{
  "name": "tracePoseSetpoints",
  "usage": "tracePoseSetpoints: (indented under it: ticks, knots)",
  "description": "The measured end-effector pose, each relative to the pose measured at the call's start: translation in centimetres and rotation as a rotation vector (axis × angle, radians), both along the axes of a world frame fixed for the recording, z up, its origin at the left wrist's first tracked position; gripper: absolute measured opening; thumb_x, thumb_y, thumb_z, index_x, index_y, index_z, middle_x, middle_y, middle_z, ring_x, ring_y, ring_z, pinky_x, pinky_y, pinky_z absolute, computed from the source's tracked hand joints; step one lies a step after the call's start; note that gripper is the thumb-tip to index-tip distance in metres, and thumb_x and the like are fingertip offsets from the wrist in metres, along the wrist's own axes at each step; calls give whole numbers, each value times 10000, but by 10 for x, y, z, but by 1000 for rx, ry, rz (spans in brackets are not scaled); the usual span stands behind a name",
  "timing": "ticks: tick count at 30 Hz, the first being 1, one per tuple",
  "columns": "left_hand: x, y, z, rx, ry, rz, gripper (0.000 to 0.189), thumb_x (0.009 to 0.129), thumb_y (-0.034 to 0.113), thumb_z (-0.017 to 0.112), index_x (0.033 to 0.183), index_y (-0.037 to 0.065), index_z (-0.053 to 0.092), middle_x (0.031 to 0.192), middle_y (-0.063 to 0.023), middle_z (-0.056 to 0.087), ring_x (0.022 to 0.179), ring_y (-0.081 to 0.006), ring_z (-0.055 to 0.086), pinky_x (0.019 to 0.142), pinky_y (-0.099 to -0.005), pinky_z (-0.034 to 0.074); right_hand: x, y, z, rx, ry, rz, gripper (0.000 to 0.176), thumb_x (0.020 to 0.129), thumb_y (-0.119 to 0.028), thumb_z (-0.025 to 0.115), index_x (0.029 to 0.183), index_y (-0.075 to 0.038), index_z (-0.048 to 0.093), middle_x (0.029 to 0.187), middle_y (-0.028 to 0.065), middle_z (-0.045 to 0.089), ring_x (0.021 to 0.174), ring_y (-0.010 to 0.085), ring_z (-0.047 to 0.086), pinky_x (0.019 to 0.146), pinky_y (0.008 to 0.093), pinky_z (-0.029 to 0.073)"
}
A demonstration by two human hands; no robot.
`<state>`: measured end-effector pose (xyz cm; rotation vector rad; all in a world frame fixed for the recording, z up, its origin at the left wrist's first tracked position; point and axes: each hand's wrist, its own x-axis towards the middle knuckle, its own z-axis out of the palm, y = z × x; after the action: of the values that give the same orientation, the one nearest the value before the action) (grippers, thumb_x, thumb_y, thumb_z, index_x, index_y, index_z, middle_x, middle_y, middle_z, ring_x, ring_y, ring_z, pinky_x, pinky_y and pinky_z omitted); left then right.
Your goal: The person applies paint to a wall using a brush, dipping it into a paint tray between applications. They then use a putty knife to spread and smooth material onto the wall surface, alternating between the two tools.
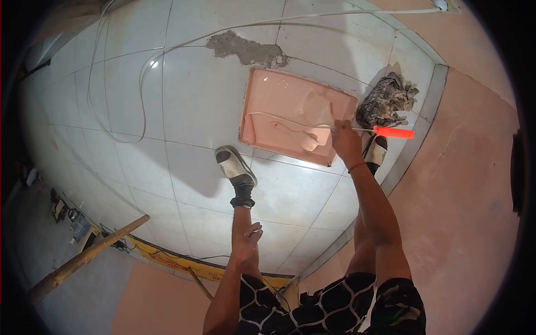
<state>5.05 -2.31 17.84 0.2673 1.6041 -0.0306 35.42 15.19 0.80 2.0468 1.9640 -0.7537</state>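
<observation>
My right hand (346,139) is closed at the right side of a paint tray (243,123), around the thin metal rod of a paint roller (393,132). The roller's orange handle points right, past my hand. Its rod crosses the tray to the left, over wet pale pink paint (273,92). A pale, paint-covered piece (317,137) lies in the paint near my fingers; I cannot make out its exact shape. My left hand (245,245) hangs in front of my left shin, its fingers loosely apart with nothing visible in them.
Crumpled, paint-stained grey material (388,100) lies right of the tray, by my right shoe (377,151). My left shoe (234,164) stands left of it. A white cable (142,106) loops across the tiles. A wooden pole (95,254) is at lower left. Pink walls (452,195) rise at right.
</observation>
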Motion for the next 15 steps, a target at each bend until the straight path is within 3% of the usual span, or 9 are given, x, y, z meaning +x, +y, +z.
tracePoseSetpoints:
  ticks: [4,6,10,12,13,15]
  knots:
    - [-13,-43,-17,262,-144,261,352,824,202,547,1108,-5,525,1064,-112,578,1012,-168,521,828,-242,396,15,1,28,40,29,48,244,786,-229,549,944,-47,518,861,115,505,607,291,591,515,377,491]
    - [-13,-42,-16,277,-115,-15,351,830,198,538,1116,-4,521,1086,-121,569,996,-187,533,831,-246,397,11,4,43,48,-4,64,233,770,-196,550,935,-34,521,856,113,501,595,278,590,513,368,492]
    - [-16,-49,-17,247,-149,-69,351,834,201,530,1121,-1,519,1091,-129,567,991,-205,539,836,-255,398,-16,13,50,-3,-109,-7,198,755,-166,542,881,-14,553,869,127,516,591,282,590,518,361,496]
    - [-18,-49,-19,548,-197,-351,346,837,200,523,1118,-2,520,1081,-129,570,1007,-211,535,841,-257,396,-28,26,41,-36,-137,-94,165,755,-140,520,803,-1,596,874,151,542,608,288,600,525,350,500]
    - [-17,-48,-18,548,-197,-351,346,837,200,523,1118,-2,520,1081,-129,570,1007,-211,535,841,-257,396,-35,33,37,-36,-137,-95,165,755,-140,520,803,-1,596,874,151,542,607,288,600,525,350,500]
    - [-9,-34,-9,207,-100,-105,337,836,187,521,1114,-5,522,1100,-135,553,1023,-219,529,856,-262,393,-55,53,32,-25,-75,-104,148,753,-115,515,759,-1,608,846,172,557,679,308,604,567,382,504]
